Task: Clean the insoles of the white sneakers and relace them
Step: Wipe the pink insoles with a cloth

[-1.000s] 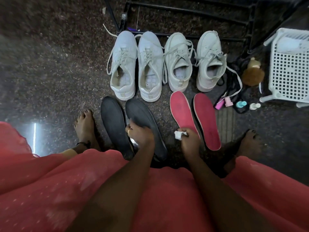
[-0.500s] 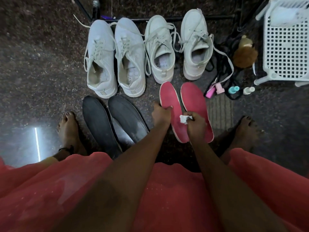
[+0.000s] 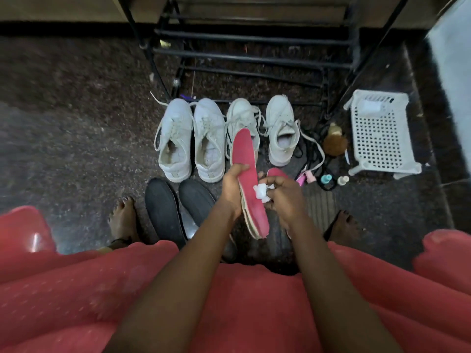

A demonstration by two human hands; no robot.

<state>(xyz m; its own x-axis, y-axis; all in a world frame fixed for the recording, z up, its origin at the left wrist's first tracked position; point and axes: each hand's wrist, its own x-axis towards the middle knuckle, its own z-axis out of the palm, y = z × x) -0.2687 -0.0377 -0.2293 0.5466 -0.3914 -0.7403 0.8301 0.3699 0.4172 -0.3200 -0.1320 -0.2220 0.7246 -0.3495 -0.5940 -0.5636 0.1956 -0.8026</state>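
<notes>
Several white sneakers (image 3: 175, 141) stand in a row on the dark floor, laces loose. My left hand (image 3: 233, 187) grips a red insole (image 3: 246, 169) by its left edge and holds it lifted and tilted above the floor. My right hand (image 3: 281, 197) pinches a crumpled white wipe (image 3: 262, 192) against the insole's red face. The second red insole (image 3: 277, 172) lies on the floor, mostly hidden behind my right hand. Two black insoles (image 3: 163, 207) lie side by side at the left, near my knees.
A black metal shoe rack (image 3: 254, 62) stands behind the sneakers. A white perforated basket (image 3: 377, 136) sits at the right, with a brown brush (image 3: 335, 143), small bottles (image 3: 326, 179) and dark cords beside it. My bare feet (image 3: 123, 217) rest on the floor on either side.
My left hand left the black insole, took the left red insole and raised it off the floor. My right hand kept the wipe and now has it on that insole. The view tilted up.
</notes>
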